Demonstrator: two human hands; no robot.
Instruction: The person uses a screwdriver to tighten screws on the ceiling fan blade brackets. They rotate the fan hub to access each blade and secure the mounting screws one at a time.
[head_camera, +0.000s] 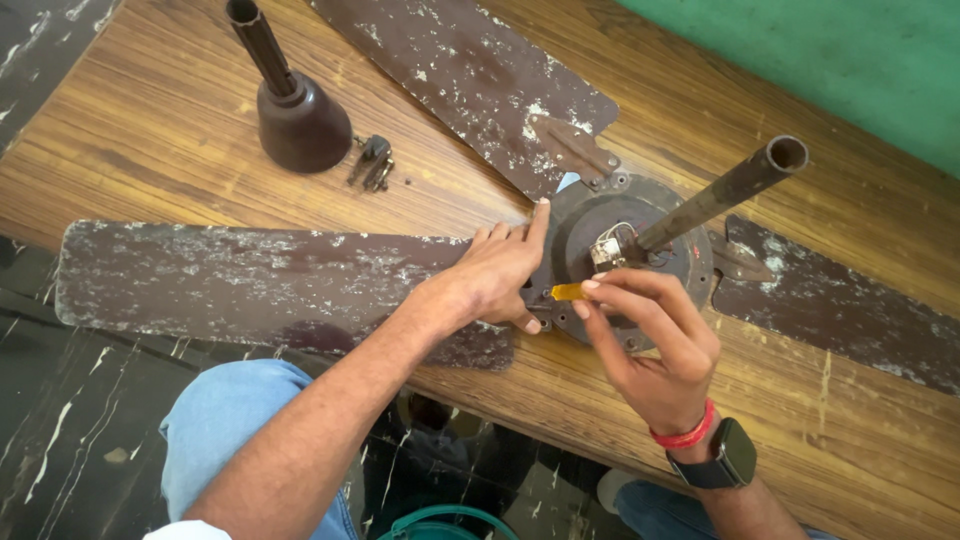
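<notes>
I am pinching the small yellow-handled tool (567, 291) between the thumb and fingertips of my right hand (655, 350), its tip, I judge, sitting at the blade bracket on the near-left rim of the brown ceiling-fan motor housing (660, 262). My left hand (497, 278) is lying flat and open across the root of the near blade (250, 285), holding nothing, forefinger stretched along the housing edge, probably pressing the blade down so it is not shifting under the tool. The fan is lying on the wooden table (160, 120) with its rusty down rod (722, 192) sticking up toward me, loose wires showing at its base. Two more speckled blades are spreading away, one upward (470, 80), one rightward (850, 305). Well apart, the brown canopy cup (300, 120) is standing with small dark screws (372, 160) just beside it. I am seeing no packages, labels or signs.
</notes>
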